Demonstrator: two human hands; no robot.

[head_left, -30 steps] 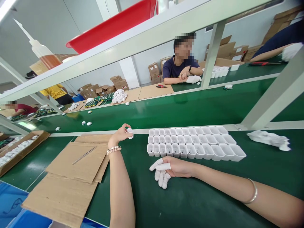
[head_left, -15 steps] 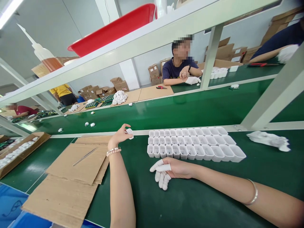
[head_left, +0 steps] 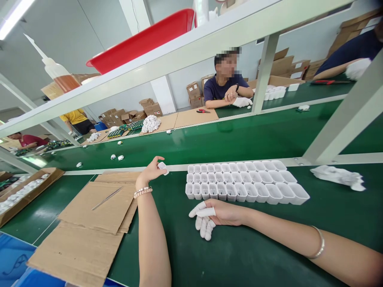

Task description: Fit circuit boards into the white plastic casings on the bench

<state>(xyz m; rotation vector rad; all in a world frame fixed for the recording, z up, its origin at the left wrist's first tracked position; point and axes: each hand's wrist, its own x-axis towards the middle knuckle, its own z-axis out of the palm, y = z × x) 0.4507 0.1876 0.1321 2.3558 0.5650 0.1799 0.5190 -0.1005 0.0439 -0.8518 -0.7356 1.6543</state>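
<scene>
My left hand (head_left: pixel 153 170) is closed in a pinch on a small white plastic cup (head_left: pixel 163 168), held up near the back rail of the bench. Its other fingers curl above the cup. My right hand (head_left: pixel 209 215) wears white finger covers and rests on the green bench top with its fingers loosely apart and nothing in them. Just behind it stand three rows of white open-topped plastic cups (head_left: pixel 239 187), packed side by side. Small dark bits show inside several cups of the front row.
Cardboard sheets (head_left: pixel 89 207) with tweezers (head_left: pixel 107 198) lie at left, beside a carton of white pieces (head_left: pixel 36 187). A white glove (head_left: pixel 338 177) lies at right. Beyond the rail runs a green belt (head_left: pixel 209 139) carrying small white pieces. A co-worker (head_left: pixel 224 85) sits across.
The small white pieces on the green belt have shifted to the right. Both my hands stay nearly still, the left one still pinching the cup.
</scene>
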